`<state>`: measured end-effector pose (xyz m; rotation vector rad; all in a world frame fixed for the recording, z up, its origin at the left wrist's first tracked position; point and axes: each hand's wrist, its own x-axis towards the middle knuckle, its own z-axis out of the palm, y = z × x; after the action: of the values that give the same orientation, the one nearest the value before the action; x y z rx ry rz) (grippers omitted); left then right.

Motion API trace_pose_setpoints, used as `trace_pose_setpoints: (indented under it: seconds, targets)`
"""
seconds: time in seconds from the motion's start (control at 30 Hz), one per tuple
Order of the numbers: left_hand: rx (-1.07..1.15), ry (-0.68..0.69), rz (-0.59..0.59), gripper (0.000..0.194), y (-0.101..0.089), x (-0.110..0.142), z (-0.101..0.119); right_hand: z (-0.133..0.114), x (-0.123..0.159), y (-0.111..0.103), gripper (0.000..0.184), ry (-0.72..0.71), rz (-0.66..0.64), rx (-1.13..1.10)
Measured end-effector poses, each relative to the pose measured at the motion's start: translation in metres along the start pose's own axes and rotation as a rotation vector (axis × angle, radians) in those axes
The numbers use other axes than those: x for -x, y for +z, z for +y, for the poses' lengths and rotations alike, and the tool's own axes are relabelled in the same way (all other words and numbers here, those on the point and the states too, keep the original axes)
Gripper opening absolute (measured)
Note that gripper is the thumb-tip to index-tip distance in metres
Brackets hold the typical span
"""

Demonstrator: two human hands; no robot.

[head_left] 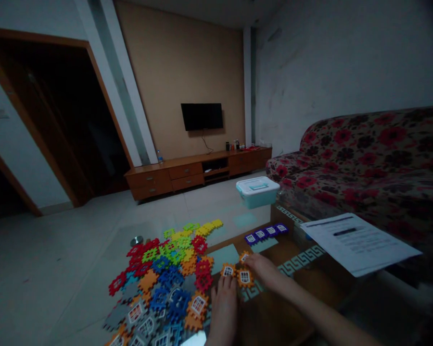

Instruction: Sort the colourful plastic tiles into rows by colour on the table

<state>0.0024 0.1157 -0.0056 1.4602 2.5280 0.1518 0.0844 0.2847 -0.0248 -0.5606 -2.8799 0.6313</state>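
My left hand (223, 300) lies with its fingers stretched out, fingertips at the near edge of an orange toothed building tile (228, 270) with a white window insert. My right hand (263, 265) has its fingers closed on another orange tile (244, 257), partly covered by them. A third orange tile (245, 277) lies just below that one, close beside the first. To the left spreads a heap of toothed tiles: red (200, 245), blue (176, 305), grey (146, 326), green (171, 246) and yellow (211, 227). A row of purple tiles (260, 234) runs beyond my right hand.
Everything lies on a glass-topped table (303, 288) with a patterned border. At its far side stands a teal box with a white lid (258, 190). Printed paper (361, 245) with a dark pen lies to the right. A round metal object (136, 241) sits behind the heap; a floral sofa (375, 154) flanks the table.
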Motion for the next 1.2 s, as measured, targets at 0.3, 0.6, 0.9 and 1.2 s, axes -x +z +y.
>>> trace_pose_setpoints:
  seconds: [0.3, 0.6, 0.9, 1.2]
  targets:
    - [-0.006, -0.008, 0.04, 0.049, -0.003, 0.026, -0.004, 0.021, 0.013, -0.011, 0.061, -0.011, -0.037, -0.097]
    - [0.039, -0.011, 0.106, 0.055, 0.002, 0.022, -0.002, 0.03, 0.012, -0.019, 0.053, 0.228, -0.069, -0.005]
    - [0.101, 0.069, 0.11, 0.045, 0.023, 0.019, 0.01, 0.037, 0.019, -0.018, 0.013, 0.214, 0.112, -0.53]
    - [0.082, -0.085, 0.038, 0.057, 0.003, 0.029, 0.015, -0.007, 0.022, -0.005, 0.022, -0.006, 0.043, -0.32]
